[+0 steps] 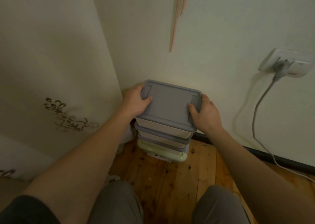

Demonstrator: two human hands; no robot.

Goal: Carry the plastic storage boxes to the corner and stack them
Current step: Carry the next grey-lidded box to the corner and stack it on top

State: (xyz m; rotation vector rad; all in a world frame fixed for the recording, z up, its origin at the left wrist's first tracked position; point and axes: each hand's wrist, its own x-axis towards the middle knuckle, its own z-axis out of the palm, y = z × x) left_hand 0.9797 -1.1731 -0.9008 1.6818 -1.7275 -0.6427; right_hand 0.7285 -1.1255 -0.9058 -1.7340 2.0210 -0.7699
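A stack of plastic storage boxes stands on the wooden floor in the corner. The top box (170, 104) has a grey-blue lid and pale sides. Under it sit two more grey-lidded boxes (162, 138) and, at the bottom, a box with a pale green lid (162, 153). My left hand (134, 102) grips the left end of the top box, thumb on the lid. My right hand (206, 114) grips its right end, thumb on the lid too. The box sits slightly askew on the stack.
A cream cabinet panel with a gold floral motif (68, 116) closes the left side. The white wall behind carries a socket (289, 63) with a grey cable (259, 104) trailing to the floor. A black skirting (255, 153) runs along the wall. My knees are below.
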